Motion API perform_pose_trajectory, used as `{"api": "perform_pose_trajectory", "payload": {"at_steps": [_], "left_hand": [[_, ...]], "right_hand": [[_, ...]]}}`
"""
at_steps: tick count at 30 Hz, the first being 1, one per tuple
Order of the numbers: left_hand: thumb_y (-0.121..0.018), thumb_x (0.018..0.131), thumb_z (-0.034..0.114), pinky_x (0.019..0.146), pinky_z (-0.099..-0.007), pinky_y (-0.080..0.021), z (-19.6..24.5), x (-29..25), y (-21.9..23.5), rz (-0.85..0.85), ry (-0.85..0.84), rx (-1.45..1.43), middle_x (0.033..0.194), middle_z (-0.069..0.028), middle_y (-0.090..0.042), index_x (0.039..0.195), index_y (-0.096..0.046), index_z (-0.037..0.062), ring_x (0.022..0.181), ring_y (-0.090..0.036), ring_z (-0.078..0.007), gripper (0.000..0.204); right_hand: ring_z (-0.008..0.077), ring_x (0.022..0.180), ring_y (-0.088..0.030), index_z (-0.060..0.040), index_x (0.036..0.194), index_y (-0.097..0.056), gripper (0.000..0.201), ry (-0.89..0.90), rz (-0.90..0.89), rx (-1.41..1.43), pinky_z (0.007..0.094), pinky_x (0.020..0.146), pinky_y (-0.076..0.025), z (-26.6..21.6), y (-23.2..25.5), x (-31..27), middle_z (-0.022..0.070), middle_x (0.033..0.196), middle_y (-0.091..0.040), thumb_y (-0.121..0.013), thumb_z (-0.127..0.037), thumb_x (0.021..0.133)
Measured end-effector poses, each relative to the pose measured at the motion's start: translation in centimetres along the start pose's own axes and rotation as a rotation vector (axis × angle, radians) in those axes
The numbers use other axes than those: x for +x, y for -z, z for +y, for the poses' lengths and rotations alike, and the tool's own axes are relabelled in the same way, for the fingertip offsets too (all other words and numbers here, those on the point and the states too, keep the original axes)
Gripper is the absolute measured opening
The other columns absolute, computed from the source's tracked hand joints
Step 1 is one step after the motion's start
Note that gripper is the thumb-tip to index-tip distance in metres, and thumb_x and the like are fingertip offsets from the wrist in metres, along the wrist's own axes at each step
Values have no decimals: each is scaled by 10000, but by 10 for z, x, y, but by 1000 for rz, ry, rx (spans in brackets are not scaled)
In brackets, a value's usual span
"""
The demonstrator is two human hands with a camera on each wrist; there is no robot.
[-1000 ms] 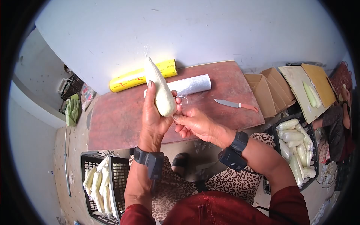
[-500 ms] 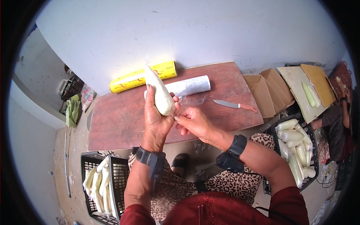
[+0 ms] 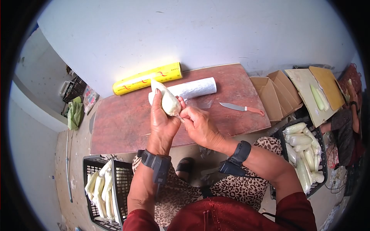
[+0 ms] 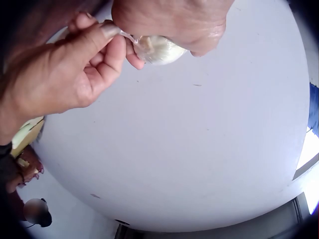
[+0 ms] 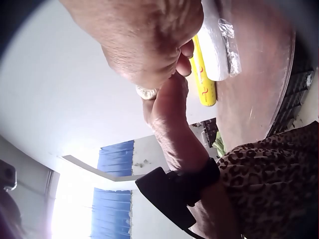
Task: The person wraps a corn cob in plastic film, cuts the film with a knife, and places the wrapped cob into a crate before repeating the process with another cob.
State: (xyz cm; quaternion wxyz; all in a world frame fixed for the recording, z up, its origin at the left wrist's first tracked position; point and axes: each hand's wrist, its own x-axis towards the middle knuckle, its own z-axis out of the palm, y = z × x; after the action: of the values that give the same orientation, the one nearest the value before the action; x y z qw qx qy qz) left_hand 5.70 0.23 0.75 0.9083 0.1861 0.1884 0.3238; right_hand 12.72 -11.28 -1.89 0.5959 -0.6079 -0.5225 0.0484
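Observation:
A pale, club-shaped vegetable [image 3: 166, 99] wrapped in clear film is held up over the table, its thick end towards the body. My left hand [image 3: 161, 125] grips it from below, thumb along its side and fingers round the far side. At the thick end, my right hand [image 3: 202, 125] pinches the gathered film. In the left wrist view, that film [image 4: 128, 37] is drawn into a thin twisted tail between thumb and fingers, next to the rounded vegetable end [image 4: 162, 50]. The right wrist view shows only a small bit of the vegetable [image 5: 146, 92] between the hands.
On the red-brown table [image 3: 119, 127] lie a white film roll [image 3: 196, 87], a yellow tube [image 3: 131, 84] and a knife [image 3: 243, 107]. Crates of wrapped vegetables stand left [image 3: 125, 184] and right [image 3: 323, 169]. Cardboard boxes [image 3: 275, 96] adjoin the table; another person [image 3: 345, 131] is at far right.
The vegetable's narrow end has tipped, so it looks shorter from above. The right hand has turned over, knuckles up, still pinching the film at the thick end.

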Motion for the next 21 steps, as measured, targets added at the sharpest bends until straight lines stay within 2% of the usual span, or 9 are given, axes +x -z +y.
{"api": "perform_pose_trajectory", "payload": {"at_steps": [5, 8, 11, 14, 17, 18, 21], "left_hand": [[-609, 901, 429, 725, -373, -533, -1, -3, -2, 17, -24, 39, 927, -118, -530, 1140, -458, 55, 832, -558, -257, 469], [-611, 896, 444, 741, -380, -531, -2, -4, -1, -1, -42, 71, 917, -126, -541, 1129, -477, 34, 834, -564, -254, 490], [-622, 888, 446, 744, -372, -525, -3, -9, -9, -13, -56, 104, 916, -116, -549, 1093, -502, 29, 825, -564, -252, 479], [-600, 898, 451, 707, -333, -523, 0, -13, -18, 30, -57, 102, 904, -117, -553, 1079, -526, 22, 810, -565, -236, 471], [-568, 910, 461, 657, -297, -523, 11, -9, -7, -122, 36, 73, 891, -119, -551, 1100, -529, 11, 790, -562, -217, 489], [-543, 917, 473, 604, -262, -517, 10, -11, -11, -102, 38, 82, 888, -124, -547, 1106, -528, -8, 763, -557, -200, 517], [-542, 916, 482, 579, -253, -514, 10, -10, -9, -173, 83, 98, 890, -128, -546, 1103, -519, -29, 741, -553, -198, 545]], "right_hand": [[330, 740, -623, 0, 910, -539, 104, 43, -5, -60, 379, 652, -490, -2, -1, -2, 185, 822, -605, -603, 8, 828], [264, 695, -629, 10, 906, -540, 76, -59, -61, -31, 355, 630, -495, 2, -2, -3, 157, 793, -616, -591, -27, 864], [162, 664, -618, 5, 884, -552, 88, -539, -223, 285, 301, 599, -491, -1, 3, 6, 91, 777, -619, -578, -76, 904], [88, 632, -581, -8, 889, -567, 139, -711, -289, 478, 242, 561, -470, -7, 10, 9, 38, 788, -600, -541, -133, 944], [94, 594, -561, -7, 911, -570, 166, -803, -358, 663, 216, 525, -442, -5, 11, 6, 42, 794, -590, -517, -158, 956], [94, 586, -555, -4, 914, -568, 171, -796, -375, 668, 218, 518, -439, -5, 11, 6, 45, 797, -587, -512, -160, 958], [92, 570, -544, 4, 918, -561, 183, -774, -422, 671, 228, 507, -437, -4, 12, 5, 51, 802, -578, -500, -163, 963]]}}
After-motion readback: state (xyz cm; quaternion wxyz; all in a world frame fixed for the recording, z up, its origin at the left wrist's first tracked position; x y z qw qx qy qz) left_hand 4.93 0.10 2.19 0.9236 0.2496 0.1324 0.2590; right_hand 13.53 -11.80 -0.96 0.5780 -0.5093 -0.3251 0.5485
